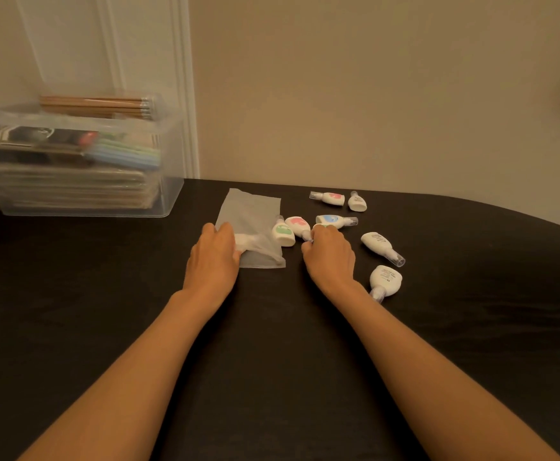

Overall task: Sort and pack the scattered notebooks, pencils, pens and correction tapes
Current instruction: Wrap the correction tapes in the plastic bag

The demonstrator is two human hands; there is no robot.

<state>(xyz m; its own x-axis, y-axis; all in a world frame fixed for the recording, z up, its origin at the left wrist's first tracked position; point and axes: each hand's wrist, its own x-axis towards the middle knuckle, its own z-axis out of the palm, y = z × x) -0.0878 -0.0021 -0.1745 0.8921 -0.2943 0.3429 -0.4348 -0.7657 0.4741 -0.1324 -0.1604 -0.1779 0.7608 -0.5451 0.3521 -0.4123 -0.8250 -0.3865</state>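
Notebooks [72, 191], pens [125, 154] and pencils [95, 104] sit packed in the bin [167, 197], far left. The left hand [215, 257] grips the bag [255, 207], which has one tape [247, 241] inside. The right hand [330, 254] curls round another tape [325, 225]. Several more lie loose to the right.

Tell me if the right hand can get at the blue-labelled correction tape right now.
Probably yes. The blue-labelled tape lies uncovered on the table just beyond the right hand, with nothing between them; the left hand, holding the bag, is clear of it.
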